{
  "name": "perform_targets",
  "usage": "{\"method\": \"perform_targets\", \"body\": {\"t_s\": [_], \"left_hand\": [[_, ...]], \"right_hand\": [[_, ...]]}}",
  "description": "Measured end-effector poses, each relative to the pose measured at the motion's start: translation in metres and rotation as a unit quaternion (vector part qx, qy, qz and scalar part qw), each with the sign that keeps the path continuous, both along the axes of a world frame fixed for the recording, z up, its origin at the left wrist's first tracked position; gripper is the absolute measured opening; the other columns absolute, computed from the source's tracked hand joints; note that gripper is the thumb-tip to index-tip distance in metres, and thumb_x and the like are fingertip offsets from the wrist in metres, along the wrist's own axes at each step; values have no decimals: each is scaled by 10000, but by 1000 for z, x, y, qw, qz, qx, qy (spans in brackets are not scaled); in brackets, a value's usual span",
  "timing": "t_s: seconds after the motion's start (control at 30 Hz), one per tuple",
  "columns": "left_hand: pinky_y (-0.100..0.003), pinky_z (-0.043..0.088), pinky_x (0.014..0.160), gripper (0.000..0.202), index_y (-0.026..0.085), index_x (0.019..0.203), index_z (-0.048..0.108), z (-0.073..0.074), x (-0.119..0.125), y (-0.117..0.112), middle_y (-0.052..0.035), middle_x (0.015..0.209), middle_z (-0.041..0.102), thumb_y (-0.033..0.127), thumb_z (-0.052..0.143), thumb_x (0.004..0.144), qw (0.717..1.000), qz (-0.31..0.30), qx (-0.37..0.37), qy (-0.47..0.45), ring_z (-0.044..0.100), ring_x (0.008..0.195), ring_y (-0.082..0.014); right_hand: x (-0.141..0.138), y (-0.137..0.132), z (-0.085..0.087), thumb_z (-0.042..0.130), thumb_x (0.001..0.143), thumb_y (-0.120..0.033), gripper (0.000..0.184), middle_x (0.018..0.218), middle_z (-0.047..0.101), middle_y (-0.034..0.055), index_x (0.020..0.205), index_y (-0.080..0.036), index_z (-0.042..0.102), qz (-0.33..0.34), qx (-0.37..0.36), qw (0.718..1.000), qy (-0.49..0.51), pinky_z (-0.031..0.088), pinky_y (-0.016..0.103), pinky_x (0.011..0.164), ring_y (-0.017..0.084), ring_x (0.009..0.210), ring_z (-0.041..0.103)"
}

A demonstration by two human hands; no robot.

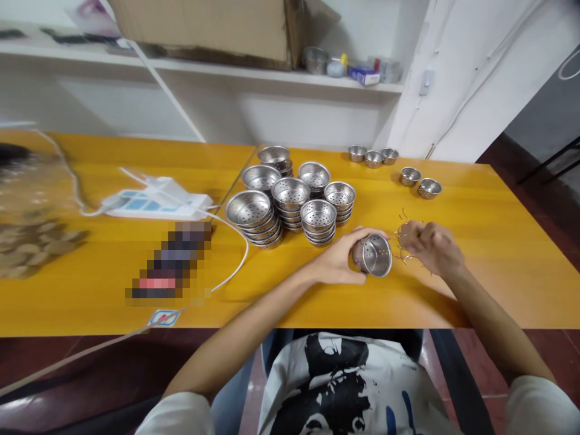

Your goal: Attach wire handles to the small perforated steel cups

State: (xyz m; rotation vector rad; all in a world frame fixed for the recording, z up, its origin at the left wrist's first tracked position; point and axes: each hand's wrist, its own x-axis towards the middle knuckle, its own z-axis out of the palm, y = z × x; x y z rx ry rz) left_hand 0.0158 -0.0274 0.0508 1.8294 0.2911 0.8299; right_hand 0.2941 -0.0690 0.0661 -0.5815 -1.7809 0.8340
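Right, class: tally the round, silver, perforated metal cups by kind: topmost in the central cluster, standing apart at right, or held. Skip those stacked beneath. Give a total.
Clustered round silver metal cups, topmost only: 7
Separate cups at right: 5
Held cup in left hand: 1
Total: 13

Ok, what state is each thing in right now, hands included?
Left hand: closed around a cup
Held metal cup: tilted, mouth toward the camera
Right hand: fingers curled; whether it holds anything is unclear
Thin wires: loose, scattered by the right hand
Cup stacks: nested, mouths up
Single cups: unstacked, mouths up
Power strip: on the table; power unclear
Wall switch: position unreadable
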Motion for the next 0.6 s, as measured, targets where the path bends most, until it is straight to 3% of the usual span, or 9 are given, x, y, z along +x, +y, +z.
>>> {"method": "perform_targets", "body": {"t_s": [0.07,0.13,0.2,0.27,0.37,0.43,0.5,0.57,0.6], "left_hand": [[-590,559,1202,789,225,1479,620,22,-16,-8,-157,1446,707,268,866,730,984,123,128,21,705,1333,-376],[-582,560,1215,776,247,1516,567,40,-33,-13,-141,1465,687,235,833,787,936,258,236,34,687,1365,-360],[-583,559,1224,660,251,1491,573,49,-46,-13,-138,1466,662,225,810,876,874,362,318,63,667,1395,-352],[-595,564,1216,550,236,1467,595,48,-52,-9,-170,1526,599,245,796,955,818,430,366,109,626,1450,-375],[-658,565,1182,502,219,1474,614,36,-52,-4,-218,1602,524,310,787,1012,756,477,408,185,570,1490,-448],[-688,560,1153,461,243,1463,639,30,-50,-2,-204,1580,559,335,767,1030,728,488,431,216,579,1449,-459],[-678,561,1133,421,270,1458,659,28,-49,-2,-177,1533,618,315,731,1046,711,490,451,224,590,1409,-442],[-656,558,1131,424,266,1487,658,29,-50,-2,-169,1502,664,273,683,1064,712,478,463,226,595,1405,-426],[-647,556,1136,432,253,1508,651,30,-50,-2,-170,1496,681,259,658,1076,718,465,464,229,600,1409,-420]], "right_hand": [[21,4,6,453,1175,-585,506,729,476,7,791,-258,487,-69,-9,997,-30,473,372,640,216,673,526],[44,6,5,569,1158,-496,419,829,629,56,842,-237,662,-137,22,979,-150,508,381,702,225,756,619],[62,5,-7,635,1138,-411,335,947,727,96,914,-218,793,-184,76,933,-299,513,367,724,223,807,676],[75,4,-24,585,1155,-399,355,1039,779,111,1016,-229,864,-213,131,867,-431,495,340,685,209,784,697],[89,10,-39,579,1148,-433,356,1207,820,111,1224,-266,884,-251,123,814,-510,469,317,649,176,715,693],[104,30,-35,562,1144,-459,406,1180,830,127,1214,-223,885,-336,83,795,-498,481,326,671,176,686,677],[124,62,-24,492,1145,-426,479,1045,821,170,1137,-140,875,-448,46,763,-464,502,359,725,227,726,687],[144,99,-15,527,1100,-380,443,1112,817,210,1217,-104,852,-519,10,723,-456,515,387,781,287,850,723],[152,116,-13,548,1087,-381,433,1186,818,211,1261,-116,843,-516,-9,719,-465,521,391,815,304,928,734]]}}
